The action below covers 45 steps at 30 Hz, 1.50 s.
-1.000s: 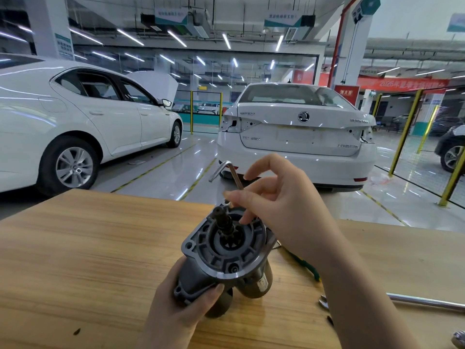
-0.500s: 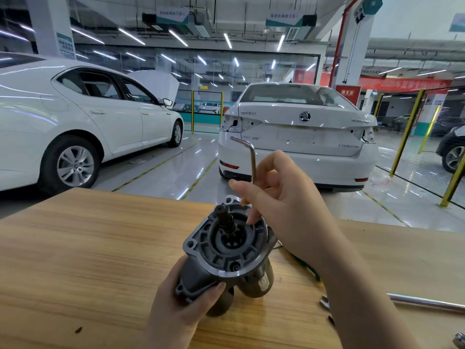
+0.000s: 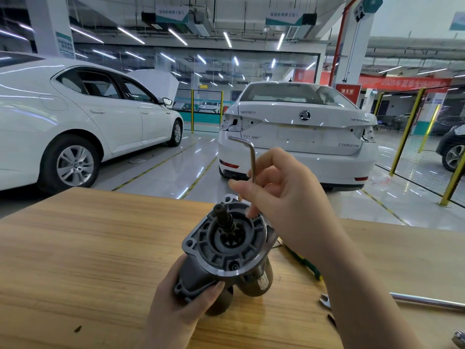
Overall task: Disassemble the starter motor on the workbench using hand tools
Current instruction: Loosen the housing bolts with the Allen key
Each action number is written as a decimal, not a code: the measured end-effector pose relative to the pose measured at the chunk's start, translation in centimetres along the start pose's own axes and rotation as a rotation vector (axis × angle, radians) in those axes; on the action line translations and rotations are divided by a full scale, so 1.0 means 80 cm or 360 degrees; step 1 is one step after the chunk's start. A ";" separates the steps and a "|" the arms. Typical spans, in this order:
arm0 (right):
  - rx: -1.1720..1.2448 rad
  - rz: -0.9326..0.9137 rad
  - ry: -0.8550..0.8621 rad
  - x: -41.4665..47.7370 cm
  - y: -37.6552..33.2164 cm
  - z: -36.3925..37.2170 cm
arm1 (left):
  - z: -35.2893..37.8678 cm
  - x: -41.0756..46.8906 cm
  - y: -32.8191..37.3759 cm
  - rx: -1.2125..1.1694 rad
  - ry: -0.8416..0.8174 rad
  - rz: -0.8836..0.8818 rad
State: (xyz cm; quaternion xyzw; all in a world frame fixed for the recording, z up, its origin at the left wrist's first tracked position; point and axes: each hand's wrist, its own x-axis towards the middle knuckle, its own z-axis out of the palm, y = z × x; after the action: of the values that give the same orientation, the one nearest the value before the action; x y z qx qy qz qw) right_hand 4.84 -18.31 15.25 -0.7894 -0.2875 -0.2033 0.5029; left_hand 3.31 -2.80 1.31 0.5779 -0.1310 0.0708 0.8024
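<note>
Steadying the starter motor (image 3: 221,250) near the middle of the tabletop (image 3: 88,248), my left grip (image 3: 181,306) is clasping its body from six o'clock so it cannot twist, while my right grip (image 3: 284,197) is pinching the hex key (image 3: 253,159) at twelve o'clock, aiming down at its top face.

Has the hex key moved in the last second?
Yes. The hex key in the right hand has tipped upright; its bent end now stands higher against the white car behind.

Bright, even light from ceiling tube lamps (image 3: 130,35), glare on glossy floor (image 3: 161,170), wide-angle bowing at edges, corners perhaps soft.
</note>
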 end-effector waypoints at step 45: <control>0.0032 -0.0048 -0.0010 0.002 0.003 0.001 | -0.002 0.001 -0.005 0.0010 0.0003 0.0035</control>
State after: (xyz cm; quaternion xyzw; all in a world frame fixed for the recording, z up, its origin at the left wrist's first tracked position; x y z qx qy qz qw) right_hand 5.13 -18.28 15.13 -0.7806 -0.3030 -0.2053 0.5067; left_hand 3.53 -2.80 0.97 0.5789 -0.1363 0.0804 0.7999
